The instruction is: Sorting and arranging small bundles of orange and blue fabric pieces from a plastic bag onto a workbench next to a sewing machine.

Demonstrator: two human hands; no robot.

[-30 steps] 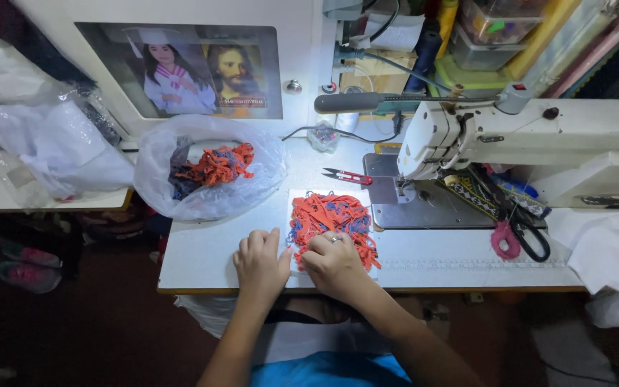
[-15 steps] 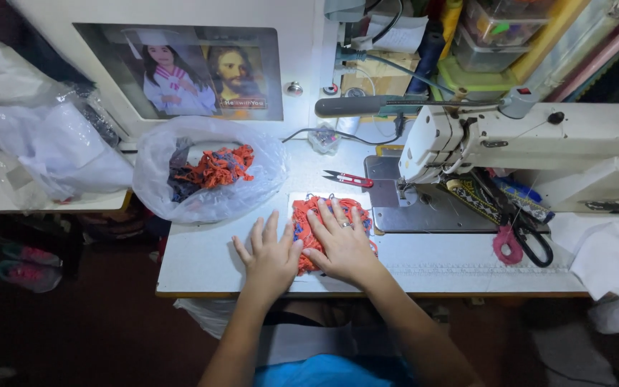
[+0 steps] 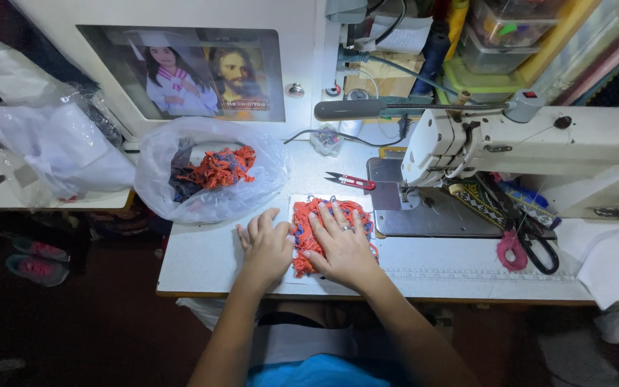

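Both hands have slid closer together, left hand and right hand flat, fingers spread, gripping nothing, pressing the orange pile, seemingly light, soft, tangly, best pinched at its edge.

The heap of orange cord pieces looks like soft, frayed cloth or yarn with blue threads mixed in, matt and rough. It lies on a white bench with a smooth, faintly glossy top and a wood-coloured front edge. The bag beside it is thin clear plastic, crinkled and shiny. The sewing machine has a cream painted, glossy body over a dull grey metal plate. The snips have red plastic handles
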